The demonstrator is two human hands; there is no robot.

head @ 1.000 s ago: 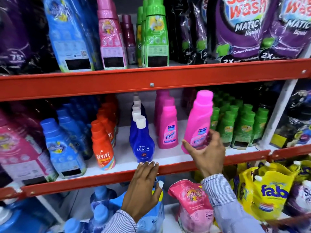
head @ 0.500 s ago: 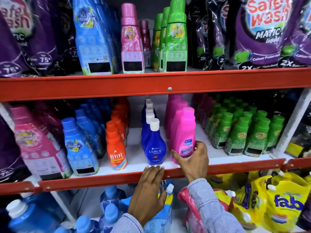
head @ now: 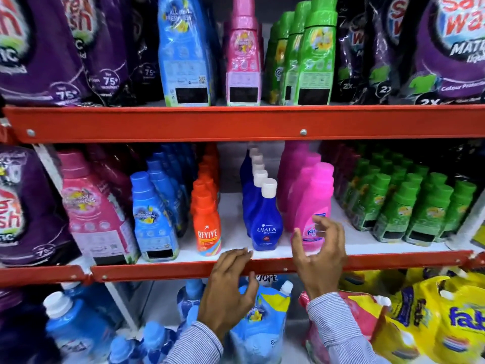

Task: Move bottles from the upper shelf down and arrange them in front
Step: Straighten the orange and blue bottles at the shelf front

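A pink Vanish bottle [head: 313, 206] stands upright at the front of the middle shelf [head: 262, 267], heading a row of pink bottles. My right hand [head: 319, 254] hovers just in front of it with fingers spread, apart from the bottle. My left hand [head: 231, 287] rests with its fingertips on the shelf's red front lip, holding nothing. A blue Ujala bottle [head: 266, 227] with a white cap stands left of the pink one. On the upper shelf [head: 236, 122] stand a tall pink bottle [head: 244, 53], a blue one [head: 185, 56] and green ones [head: 313, 53].
An orange Revive bottle row [head: 207, 222], blue softener bottles [head: 153, 219] and small green bottles [head: 401, 208] fill the middle shelf. Purple detergent pouches [head: 39, 48] flank both shelves. Below lie blue refill pouches [head: 258, 319] and yellow pouches [head: 451, 321].
My right hand carried the pink bottle leftward, set it at the front of its row, then let go and opened. The left hand stayed on the shelf lip. The view moved closer.
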